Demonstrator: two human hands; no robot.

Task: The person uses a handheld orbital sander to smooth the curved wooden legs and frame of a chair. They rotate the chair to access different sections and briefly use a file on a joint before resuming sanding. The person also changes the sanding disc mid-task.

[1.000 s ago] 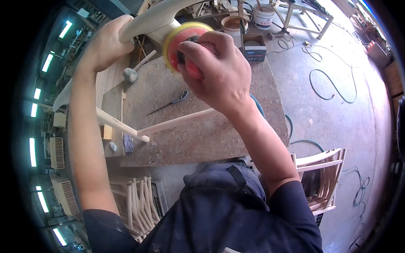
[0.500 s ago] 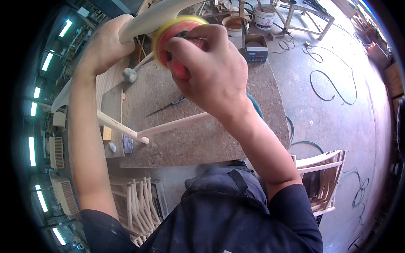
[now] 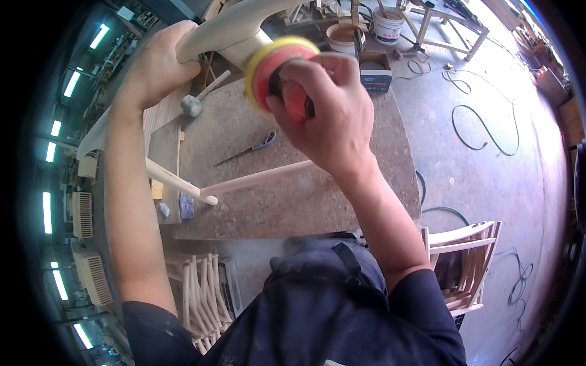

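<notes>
Left hand (image 3: 160,64): closed around the pale wooden chair part (image 3: 229,30), which is held up above the workbench (image 3: 293,201)
Right hand (image 3: 326,116): wrapped tightly around a sander (image 3: 278,67); its yellow and red disc is pressed on the wood
Handling: the wood is judged stiff, smooth and rather light; it is best gripped at the thick curved end, away from the disc
Packages: a white bucket (image 3: 389,25) and a dark box (image 3: 374,70) are seen behind the bench; labels cannot be told
Bench top: a mallet (image 3: 194,105); a blue-handled knife (image 3: 247,148)

Sanding pad against curved wood

Right hand (image 3: 329,116) grips red-and-yellow sanding disc (image 3: 271,64), pressed to pale curved wooden part (image 3: 226,30). Left hand (image 3: 159,67) clasps that part above brown workbench (image 3: 305,195).
</notes>
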